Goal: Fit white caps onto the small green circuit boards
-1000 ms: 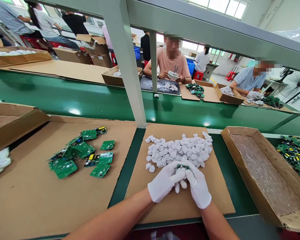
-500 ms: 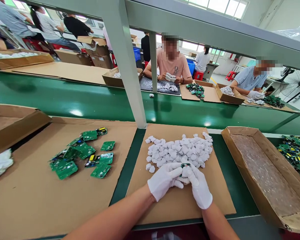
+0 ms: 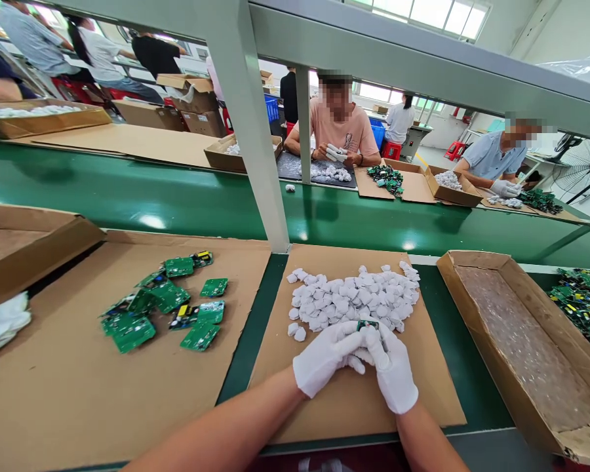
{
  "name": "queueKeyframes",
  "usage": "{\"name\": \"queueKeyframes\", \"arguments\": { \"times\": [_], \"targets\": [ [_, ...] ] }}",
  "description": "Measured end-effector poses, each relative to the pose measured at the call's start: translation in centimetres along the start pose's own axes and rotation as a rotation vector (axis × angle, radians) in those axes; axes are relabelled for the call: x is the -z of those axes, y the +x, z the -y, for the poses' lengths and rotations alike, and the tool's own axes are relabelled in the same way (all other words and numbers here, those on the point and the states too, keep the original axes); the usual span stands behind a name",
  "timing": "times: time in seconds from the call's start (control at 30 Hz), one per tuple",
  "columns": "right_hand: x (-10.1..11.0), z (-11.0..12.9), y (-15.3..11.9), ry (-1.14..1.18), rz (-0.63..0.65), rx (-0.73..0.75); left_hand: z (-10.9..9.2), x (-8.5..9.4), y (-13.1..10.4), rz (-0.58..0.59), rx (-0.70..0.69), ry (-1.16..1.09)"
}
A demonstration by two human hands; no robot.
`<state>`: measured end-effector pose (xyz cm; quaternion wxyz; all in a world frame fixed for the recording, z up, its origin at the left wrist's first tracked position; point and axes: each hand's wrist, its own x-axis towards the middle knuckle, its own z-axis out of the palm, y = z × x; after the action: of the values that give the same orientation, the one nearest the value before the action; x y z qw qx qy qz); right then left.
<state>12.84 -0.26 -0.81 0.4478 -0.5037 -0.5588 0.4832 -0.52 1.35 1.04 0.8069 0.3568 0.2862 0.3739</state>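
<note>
My left hand [image 3: 328, 357] and my right hand [image 3: 392, 367], both in white gloves, meet over the near part of a cardboard sheet [image 3: 319, 406]. Between their fingertips they grip a small green circuit board [image 3: 368, 324], mostly covered by the gloves. Just beyond the fingers lies a heap of small white pieces [image 3: 354, 296], too small to name surely. To the left, several larger green circuit boards [image 3: 164, 296] are loosely piled on another cardboard sheet [image 3: 128, 406].
At the right stands a shallow cardboard box [image 3: 526, 347], with more circuit boards [image 3: 583, 305] past it. A white cloth [image 3: 2, 324] lies far left. A grey post [image 3: 248, 131] rises ahead beside the green conveyor belt [image 3: 187, 203]. Co-workers [image 3: 347, 131] sit opposite.
My hands stay together on the small board, with only slight finger movement. A small white piece on the green belt has shifted a little to the left. The view has moved slightly.
</note>
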Motion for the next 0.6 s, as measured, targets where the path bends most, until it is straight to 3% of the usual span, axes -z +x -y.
{"name": "queueKeyframes", "arguments": {
  "times": [0.13, 0.33, 0.47, 0.6],
  "targets": [
    [-0.4, 0.2, 0.0, -0.068, -0.055, 0.009, -0.1, -0.4, 0.0, -0.096, -0.019, 0.129],
    [-0.3, 0.6, -0.1, -0.078, -0.027, 0.062, 0.2, 0.3, 0.2, 0.028, -0.021, -0.011],
    [0.2, -0.2, 0.1, -0.041, 0.011, 0.078, 0.4, 0.7, 0.3, -0.074, -0.031, 0.091],
    [0.3, -0.6, 0.4, 0.060, 0.013, 0.001, 0.6, 0.7, 0.3, -0.069, -0.027, 0.082]
  ]
}}
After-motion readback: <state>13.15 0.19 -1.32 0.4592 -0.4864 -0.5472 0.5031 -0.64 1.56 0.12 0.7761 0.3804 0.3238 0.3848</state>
